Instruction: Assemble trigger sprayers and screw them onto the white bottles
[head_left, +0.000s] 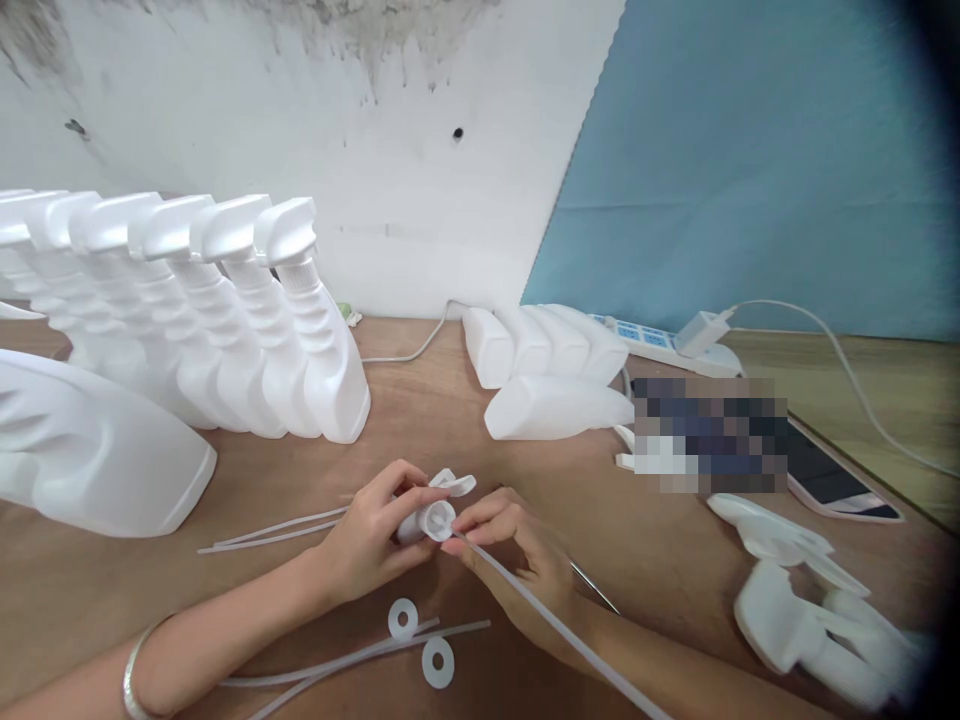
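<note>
My left hand [379, 525] is closed around a white trigger spray head [411, 528], its round collar facing right and its trigger lever [459, 486] sticking out above. Between the thumb and fingers of my right hand [517, 555] is the end of a thin white dip tube [559, 625]. That end meets the open collar; how deep it sits inside I cannot tell. The tube's other end runs out of view at the bottom. Below my hands lie two flat white washers, one upper [403, 619] and one lower [438, 663], beside loose tubes [337, 664].
Assembled white spray bottles [322, 360] stand in a row at left, with a large bottle [112, 450] lying before them. More bottles [555, 405] lie at centre back. A power strip [652, 340], a phone [840, 475] and loose spray heads [787, 620] are on the right.
</note>
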